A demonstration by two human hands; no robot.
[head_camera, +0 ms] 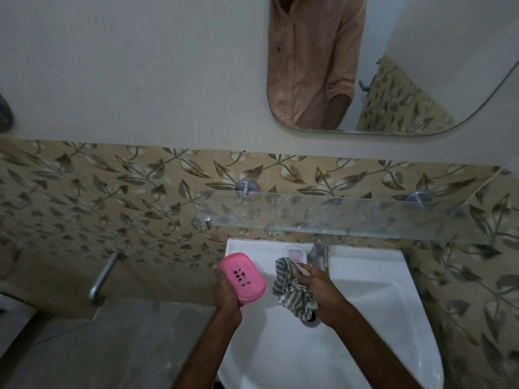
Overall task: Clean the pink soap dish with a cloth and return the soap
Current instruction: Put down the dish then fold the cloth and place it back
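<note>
Pink soap dish (243, 278) sits tilted in the left hand (226, 293), held over the sink (373, 279) edge. Beside it, the right hand (323, 290) grips 1 striped cloth (292, 290). Best to hold the dish tight and rub inside its holes. 1 soap (295, 254) waits behind, near the tap (318, 255).

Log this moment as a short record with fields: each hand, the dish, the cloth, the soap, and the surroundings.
left hand: holds the pink soap dish over the sink's left edge
dish: tilted, slotted face toward camera, no soap in it
right hand: grips the striped cloth over the basin
cloth and dish: apart
soap: pale bar-like item on the sink ledge beside the tap, blurred
sink: white
above: glass shelf, mirror
</note>
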